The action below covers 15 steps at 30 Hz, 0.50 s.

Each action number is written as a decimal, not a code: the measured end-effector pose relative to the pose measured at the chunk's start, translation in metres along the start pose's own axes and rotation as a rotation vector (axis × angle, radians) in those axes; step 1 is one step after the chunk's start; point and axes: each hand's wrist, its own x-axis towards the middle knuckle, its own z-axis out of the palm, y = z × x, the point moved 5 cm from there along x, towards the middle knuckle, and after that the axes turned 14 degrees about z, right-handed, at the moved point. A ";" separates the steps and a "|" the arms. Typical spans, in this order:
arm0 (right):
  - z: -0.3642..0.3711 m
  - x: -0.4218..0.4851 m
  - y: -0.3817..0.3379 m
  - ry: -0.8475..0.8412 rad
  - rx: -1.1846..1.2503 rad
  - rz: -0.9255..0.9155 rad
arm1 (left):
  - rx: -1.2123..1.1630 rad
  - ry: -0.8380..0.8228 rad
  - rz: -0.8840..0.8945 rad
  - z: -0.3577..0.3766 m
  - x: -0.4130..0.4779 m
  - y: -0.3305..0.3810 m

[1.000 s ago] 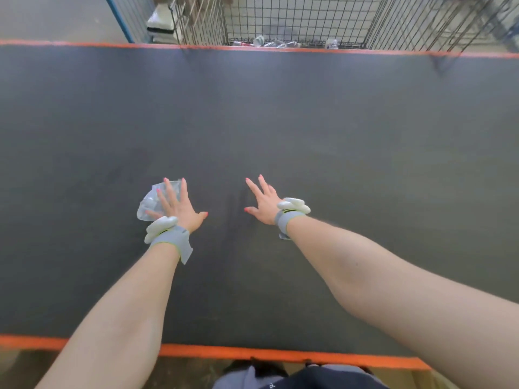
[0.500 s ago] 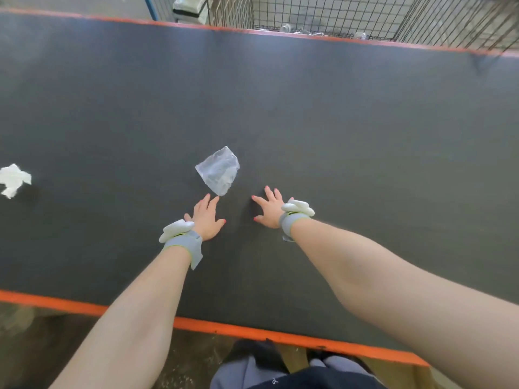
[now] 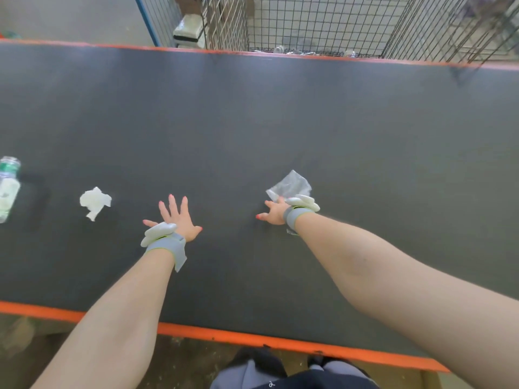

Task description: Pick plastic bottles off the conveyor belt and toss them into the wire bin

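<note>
One bottle (image 3: 8,189) w/ green label, text unreadable, on belt (image 3: 280,122).

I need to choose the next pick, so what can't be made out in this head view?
- Bottle: head view, cut off by the left frame edge.
- Clear plastic piece: its near edge is hidden behind the right hand; contact unclear.
- Wire bin contents: too small, and partly hidden behind the far orange rim of the belt.
- Left hand: whether it touches the belt cannot be told.
</note>
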 end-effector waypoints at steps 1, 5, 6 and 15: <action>0.000 0.002 0.006 -0.003 -0.037 0.071 | -0.009 0.005 -0.015 0.001 -0.001 -0.004; -0.004 -0.002 0.011 0.237 0.041 0.098 | -0.020 0.029 -0.057 0.009 -0.009 -0.015; -0.003 -0.006 0.006 0.258 0.064 0.074 | -0.012 0.024 -0.063 0.013 -0.009 -0.019; 0.002 -0.025 -0.040 0.275 0.072 -0.269 | -0.024 -0.025 0.008 0.037 0.001 -0.035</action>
